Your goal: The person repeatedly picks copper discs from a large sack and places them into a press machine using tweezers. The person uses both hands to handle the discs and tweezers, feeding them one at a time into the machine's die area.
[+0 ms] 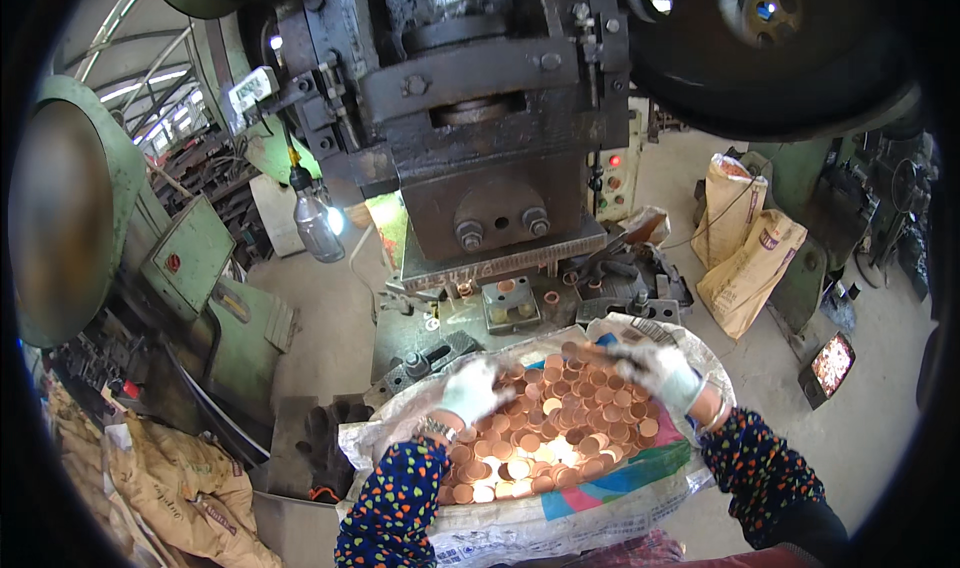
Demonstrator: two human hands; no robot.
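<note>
A white woven sack (560, 523) lies open in front of me, heaped with several round copper discs (560, 423). My left hand (473, 388), in a white glove, rests palm down on the pile's left side with fingers closed over some discs. At the pile's far right edge, my right hand (655, 368), also gloved, pinches a short stack of copper discs (592, 352). Both sleeves are dark with coloured hearts.
A heavy dark press (480, 118) towers just beyond the sack, its die block (510, 303) holding a copper piece. A hanging light bulb (318, 223) is at left, green machine casings (190, 258) further left, tan sacks (745, 268) at right, black gloves (325, 438) beside the sack.
</note>
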